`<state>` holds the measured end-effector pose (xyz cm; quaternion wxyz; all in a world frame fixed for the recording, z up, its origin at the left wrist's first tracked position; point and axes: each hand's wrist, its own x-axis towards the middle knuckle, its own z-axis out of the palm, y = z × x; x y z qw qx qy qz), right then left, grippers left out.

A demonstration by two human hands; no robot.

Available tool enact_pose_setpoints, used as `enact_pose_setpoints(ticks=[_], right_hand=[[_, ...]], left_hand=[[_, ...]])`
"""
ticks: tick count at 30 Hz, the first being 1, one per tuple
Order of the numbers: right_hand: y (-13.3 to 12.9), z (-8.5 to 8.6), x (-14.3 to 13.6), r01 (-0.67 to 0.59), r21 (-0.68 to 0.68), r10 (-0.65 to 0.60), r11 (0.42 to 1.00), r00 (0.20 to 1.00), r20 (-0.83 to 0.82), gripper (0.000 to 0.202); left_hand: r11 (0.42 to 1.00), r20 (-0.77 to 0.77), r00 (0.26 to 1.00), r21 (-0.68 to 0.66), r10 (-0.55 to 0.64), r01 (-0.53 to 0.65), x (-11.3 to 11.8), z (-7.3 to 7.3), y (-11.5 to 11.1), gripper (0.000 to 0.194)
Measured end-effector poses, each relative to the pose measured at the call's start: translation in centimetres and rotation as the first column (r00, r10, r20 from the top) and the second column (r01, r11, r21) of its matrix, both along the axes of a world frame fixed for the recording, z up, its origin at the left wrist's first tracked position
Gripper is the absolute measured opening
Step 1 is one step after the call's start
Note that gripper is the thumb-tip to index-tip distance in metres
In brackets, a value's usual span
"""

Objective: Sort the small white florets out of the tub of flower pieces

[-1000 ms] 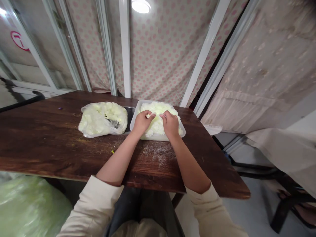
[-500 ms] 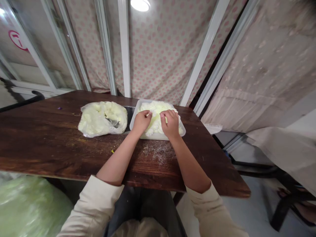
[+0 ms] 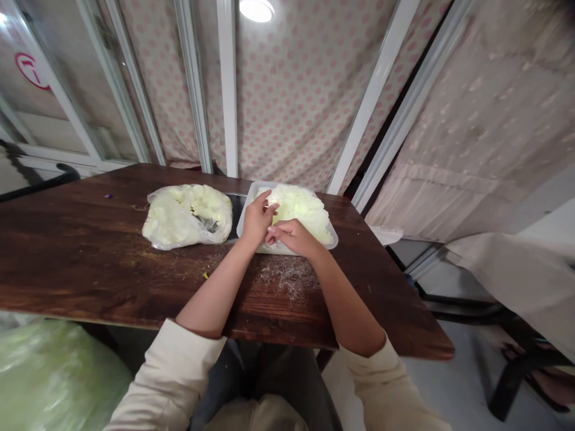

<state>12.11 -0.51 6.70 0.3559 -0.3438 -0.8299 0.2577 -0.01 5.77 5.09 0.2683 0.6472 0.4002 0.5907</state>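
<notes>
Both hands meet over a heaped tray

Your left hand (image 3: 257, 221) is up over the tray's left half, fingers loosely spread, index raised, nothing visible in its grasp. In comes your right hand (image 3: 296, 236), crossing to the left palm, fingers curled; whether they pinch anything, I can't tell.

The plastic tray (image 3: 333, 239) sits by the table's (image 3: 390, 311) far edge, toward the far right corner, and look at that pile: pale, fluffy pieces (image 3: 302, 203) heaped up to the rim. That side looks well advanced.

Now left along the same edge: the clear plastic bag (image 3: 167, 232), bulging with pale yellow clumps (image 3: 206, 200), a gap showing in its right half. Plenty appears left there, I'd judge. White grains (image 3: 290, 276) speckle the wood between tray and near edge, and a big greenish bag (image 3: 58, 377) waits beyond the table's near edge, left side.
</notes>
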Motion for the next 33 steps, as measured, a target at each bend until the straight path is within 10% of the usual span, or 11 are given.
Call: enact_pose_setpoints(ticks=[6, 17, 22, 26, 33], right_hand=[[0.4, -0.2, 0.1, -0.006, -0.178, -0.003, 0.984, 0.999, -0.049, 0.039], [1.5, -1.6, 0.2, 0.002, -0.141, 0.006, 0.99, 0.998, 0.06, 0.015], [1.8, -1.6, 0.2, 0.188, 0.012, -0.188, 0.982, 0.982, -0.004, 0.011], [1.9, -1.6, 0.1, 0.483, 0.142, -0.476, 0.864, 0.876, -0.078, 0.023], [2.0, -1.3, -0.2, 0.699, 0.186, -0.706, 0.69, 0.596, 0.382, 0.036]], left_hand=[[0.991, 0.082, 0.989, -0.049, -0.122, 0.127, 0.0, 0.5, -0.5, 0.011], [0.996, 0.095, 0.993, -0.058, -0.064, 0.07, 0.1, 0.3, -0.2, 0.01], [0.998, 0.096, 0.995, -0.055, -0.037, 0.042, -0.1, 0.2, 0.1, 0.011], [0.997, 0.087, 0.994, -0.038, -0.063, 0.067, -0.1, 0.1, 0.2, 0.013], [0.998, 0.042, 0.998, -0.041, -0.051, 0.053, 0.0, -0.2, 0.5, 0.012]])
